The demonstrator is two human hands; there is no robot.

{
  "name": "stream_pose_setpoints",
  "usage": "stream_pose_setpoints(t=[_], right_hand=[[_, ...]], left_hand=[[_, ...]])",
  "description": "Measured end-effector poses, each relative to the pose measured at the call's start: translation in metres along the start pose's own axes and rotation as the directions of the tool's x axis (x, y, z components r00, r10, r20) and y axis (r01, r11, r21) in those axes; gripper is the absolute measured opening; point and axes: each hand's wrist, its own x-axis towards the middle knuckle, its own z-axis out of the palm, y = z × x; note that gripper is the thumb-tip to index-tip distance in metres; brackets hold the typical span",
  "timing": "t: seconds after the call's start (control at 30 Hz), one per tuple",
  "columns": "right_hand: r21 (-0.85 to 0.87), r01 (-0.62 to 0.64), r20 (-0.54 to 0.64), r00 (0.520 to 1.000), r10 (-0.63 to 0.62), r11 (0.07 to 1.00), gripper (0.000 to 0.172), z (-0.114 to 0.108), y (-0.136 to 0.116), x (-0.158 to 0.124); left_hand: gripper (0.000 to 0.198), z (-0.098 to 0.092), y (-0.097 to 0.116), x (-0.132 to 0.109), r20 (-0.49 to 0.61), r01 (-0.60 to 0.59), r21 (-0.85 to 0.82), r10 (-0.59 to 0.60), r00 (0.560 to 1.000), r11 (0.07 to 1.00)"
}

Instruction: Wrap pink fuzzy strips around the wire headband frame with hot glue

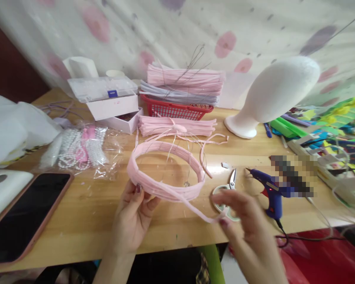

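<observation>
A ring-shaped band (165, 190) of pink pipe cleaners, several rows wide, is held up over the desk. My left hand (136, 221) grips its near left side, thumb outside and fingers beneath. From the band's front a loose pink pipe cleaner (192, 207) runs right to my right hand (248, 232). That hand is blurred; the strip's end meets the thumb while the index finger stands apart. Thin wires (191, 146) show over and inside the ring. White-handled scissors (232, 179) lie behind my right fingers, partly covered.
A blue glue gun (273, 197) with a cord lies at the right. Behind stand a white foam head (281, 90) and a red basket (177, 108) under pink and grey bundles. Bagged pearl beads (83, 148), a phone (29, 217) and white boxes (112, 106) are leftward.
</observation>
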Motion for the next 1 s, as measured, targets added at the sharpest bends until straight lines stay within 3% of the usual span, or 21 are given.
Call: stream_pose_setpoints(t=[0.07, 0.13, 0.2, 0.33, 0.4, 0.77, 0.9, 1.0], right_hand=[[0.126, -0.041, 0.266, 0.964, 0.006, 0.991, 0.032, 0.012, 0.001, -0.001], [0.186, -0.116, 0.341, 0.939, 0.046, 0.976, 0.023, 0.016, 0.002, 0.002], [0.169, -0.093, 0.332, 0.943, 0.032, 0.981, 0.019, 0.013, 0.000, 0.007], [0.041, 0.118, 0.224, 0.967, -0.124, 0.992, 0.022, -0.001, -0.007, 0.020], [0.022, 0.146, 0.199, 0.969, -0.147, 0.989, 0.022, -0.005, -0.009, 0.026], [0.178, -0.145, 0.290, 0.953, 0.089, 0.973, 0.035, -0.002, 0.005, 0.048], [0.283, -0.201, 0.291, 0.950, 0.116, 0.938, 0.029, 0.001, 0.009, 0.050], [0.401, -0.217, 0.285, 0.953, 0.104, 0.890, 0.043, 0.006, 0.006, 0.051]], left_hand=[[0.026, 0.001, -0.001, 0.000, -0.023, -0.008, 0.002, 0.008, 1.000, 1.000], [0.027, 0.001, -0.001, -0.001, -0.036, -0.008, 0.006, 0.008, 0.999, 1.000], [0.031, 0.002, -0.001, -0.001, -0.022, -0.003, 0.008, 0.003, 1.000, 1.000], [0.030, 0.004, 0.000, 0.000, 0.024, -0.007, 0.013, 0.007, 1.000, 1.000], [0.027, 0.003, 0.000, -0.001, 0.023, -0.003, 0.020, 0.003, 1.000, 1.000], [0.018, -0.002, 0.000, 0.000, 0.099, 0.068, -0.022, -0.066, 0.993, 0.997], [0.018, -0.006, 0.000, 0.002, 0.091, 0.109, -0.054, -0.104, 0.990, 0.993], [0.025, -0.006, 0.000, 0.003, 0.060, 0.126, -0.085, -0.121, 0.991, 0.988]])
